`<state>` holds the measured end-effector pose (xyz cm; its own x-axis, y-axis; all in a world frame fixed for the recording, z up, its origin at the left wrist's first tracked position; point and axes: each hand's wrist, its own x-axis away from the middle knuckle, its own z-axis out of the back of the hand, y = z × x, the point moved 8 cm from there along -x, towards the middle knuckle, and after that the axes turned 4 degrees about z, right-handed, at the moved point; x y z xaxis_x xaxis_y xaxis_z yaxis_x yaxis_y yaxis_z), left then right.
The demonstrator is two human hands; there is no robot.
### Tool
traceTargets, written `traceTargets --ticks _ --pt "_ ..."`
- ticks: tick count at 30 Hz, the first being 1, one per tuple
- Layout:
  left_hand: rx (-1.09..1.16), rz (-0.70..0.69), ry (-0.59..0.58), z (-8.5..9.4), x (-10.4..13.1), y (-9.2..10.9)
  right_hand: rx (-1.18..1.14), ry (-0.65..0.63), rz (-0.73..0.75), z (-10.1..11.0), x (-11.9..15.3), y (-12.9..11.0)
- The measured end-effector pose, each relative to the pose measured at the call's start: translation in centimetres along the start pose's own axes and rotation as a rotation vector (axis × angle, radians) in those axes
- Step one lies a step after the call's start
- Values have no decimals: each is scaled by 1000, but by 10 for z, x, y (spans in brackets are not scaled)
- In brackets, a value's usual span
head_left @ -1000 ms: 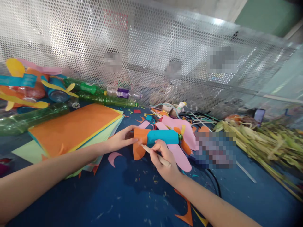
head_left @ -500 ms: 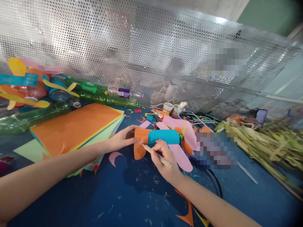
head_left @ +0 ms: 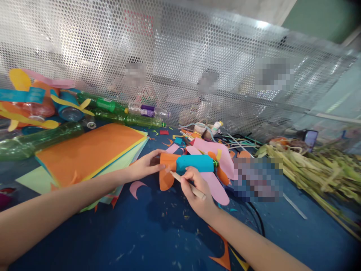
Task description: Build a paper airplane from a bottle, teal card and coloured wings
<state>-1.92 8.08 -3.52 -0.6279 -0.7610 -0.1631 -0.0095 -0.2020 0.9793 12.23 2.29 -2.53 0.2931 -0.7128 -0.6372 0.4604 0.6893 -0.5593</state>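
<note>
A bottle wrapped in blue paper (head_left: 196, 163) lies on its side, its green neck to the right. Orange paper (head_left: 167, 180) covers its left end, and a pink paper wing (head_left: 216, 187) extends toward me. My left hand (head_left: 148, 165) grips the orange end, fingers on top, thumb partly hidden. Pinched in my right hand (head_left: 197, 190) is a pale pen-like stick (head_left: 194, 191), its tip at the orange paper near my left fingertips. Behind the bottle lies a larger pink sheet (head_left: 225, 160).
Orange paper (head_left: 93, 150) tops a stack of sheets at left. Green bottles (head_left: 50, 137) and paper-decorated bottles (head_left: 69, 105) stand or lie beyond. Paper scraps (head_left: 222, 244) are scattered about. Dry husks (head_left: 316, 175) lie at right, before a perforated metal screen (head_left: 175, 49).
</note>
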Motion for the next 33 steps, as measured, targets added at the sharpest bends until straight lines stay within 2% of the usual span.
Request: traceTargets --ticks 33 --pt "19 -13 -6 1 -1 -2 -36 14 3 1 0 1"
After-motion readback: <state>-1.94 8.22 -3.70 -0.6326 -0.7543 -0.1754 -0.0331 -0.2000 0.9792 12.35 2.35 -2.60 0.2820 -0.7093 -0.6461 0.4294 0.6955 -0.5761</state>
